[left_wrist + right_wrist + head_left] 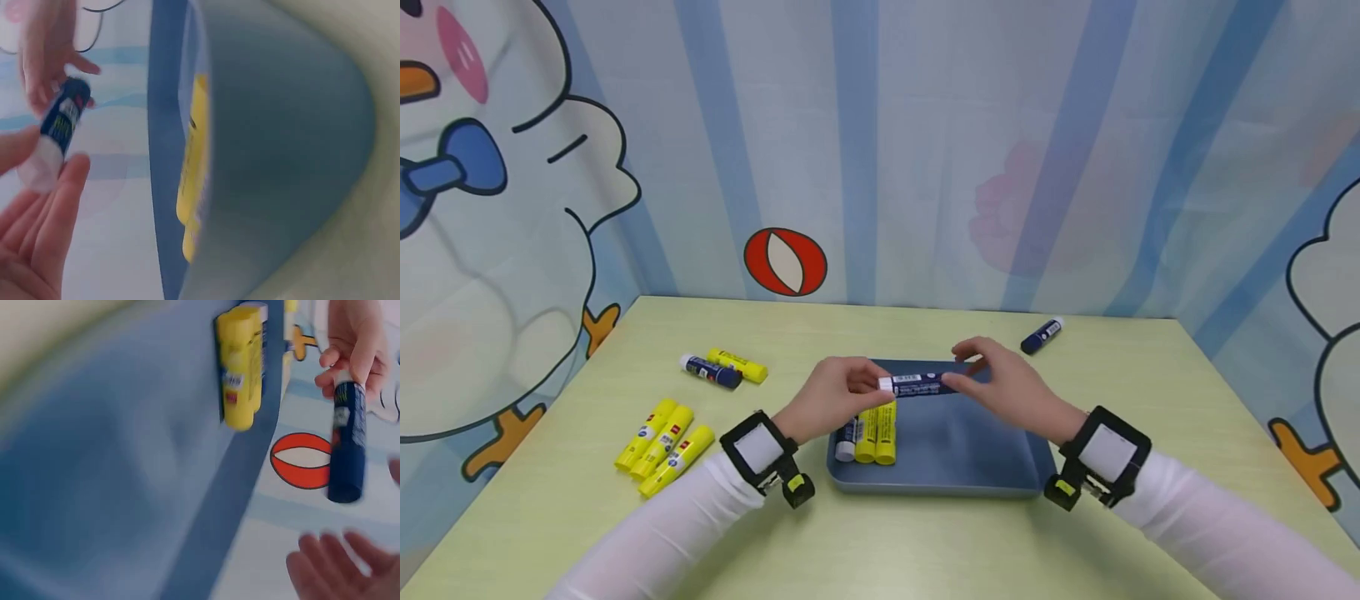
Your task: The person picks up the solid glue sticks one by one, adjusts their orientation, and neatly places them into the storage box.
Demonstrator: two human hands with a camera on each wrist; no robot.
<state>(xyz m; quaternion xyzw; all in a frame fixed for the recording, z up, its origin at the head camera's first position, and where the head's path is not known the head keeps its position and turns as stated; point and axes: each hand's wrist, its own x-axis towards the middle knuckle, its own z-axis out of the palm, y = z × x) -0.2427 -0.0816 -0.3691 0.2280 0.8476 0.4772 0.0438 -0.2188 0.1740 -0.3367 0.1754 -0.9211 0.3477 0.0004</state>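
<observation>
My left hand [842,390] pinches a navy glue stick [919,385] by its white end, holding it nearly level above the grey-blue tray [977,446]. At the other end is my right hand [1011,390], its fingers spread. In the right wrist view a gap shows between those fingertips [306,544] and the navy end of the glue stick [348,444]. Inside the tray, along its left side, a navy glue stick [846,442] lies beside two yellow glue sticks [876,437]. The held one partly overlaps them in the head view.
Left of the tray, three yellow glue sticks [662,443] lie side by side on the table [790,558]. Farther back, a navy glue stick [709,371] rests against a yellow one [741,366]. Another navy glue stick [1042,335] lies at the back right. A printed curtain [910,167] hangs behind.
</observation>
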